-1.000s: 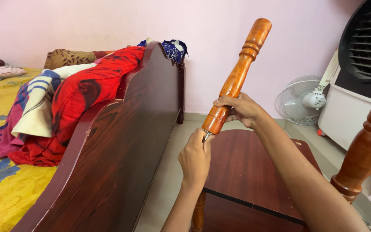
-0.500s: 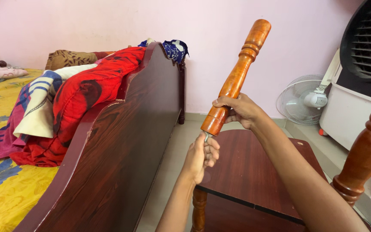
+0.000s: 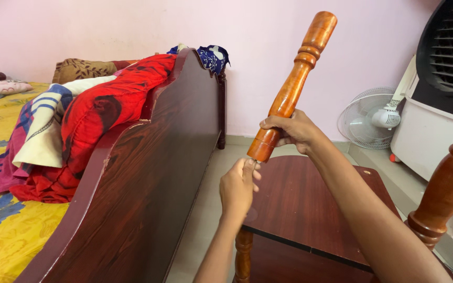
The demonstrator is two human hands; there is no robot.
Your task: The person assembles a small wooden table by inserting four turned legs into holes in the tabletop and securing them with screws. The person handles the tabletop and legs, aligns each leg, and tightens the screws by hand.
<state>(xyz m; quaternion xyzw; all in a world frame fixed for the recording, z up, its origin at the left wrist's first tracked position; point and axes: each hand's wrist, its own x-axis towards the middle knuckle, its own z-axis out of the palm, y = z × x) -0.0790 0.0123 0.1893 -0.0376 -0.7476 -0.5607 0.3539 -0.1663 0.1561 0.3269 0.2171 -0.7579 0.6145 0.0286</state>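
My right hand (image 3: pixel 292 131) grips the lower part of a turned orange-brown wooden leg (image 3: pixel 294 86), held tilted with its top toward the upper right. My left hand (image 3: pixel 238 188) is just under the leg's bottom end, fingers pinched on the small metal screw (image 3: pixel 255 163) that sticks out of it. Below both hands lies a dark red-brown wooden table top (image 3: pixel 305 204), upside down, with one fitted leg (image 3: pixel 243 254) below it at the front.
A dark wooden bed footboard (image 3: pixel 148 173) stands at the left, with red and striped blankets (image 3: pixel 79 120) draped over it. At the right stand another turned leg (image 3: pixel 449 183), a small white fan (image 3: pixel 370 118) and an air cooler (image 3: pixel 441 94).
My left hand has slid down from the leg's lower end and now pinches the screw below it. The leg and my right hand have barely moved.
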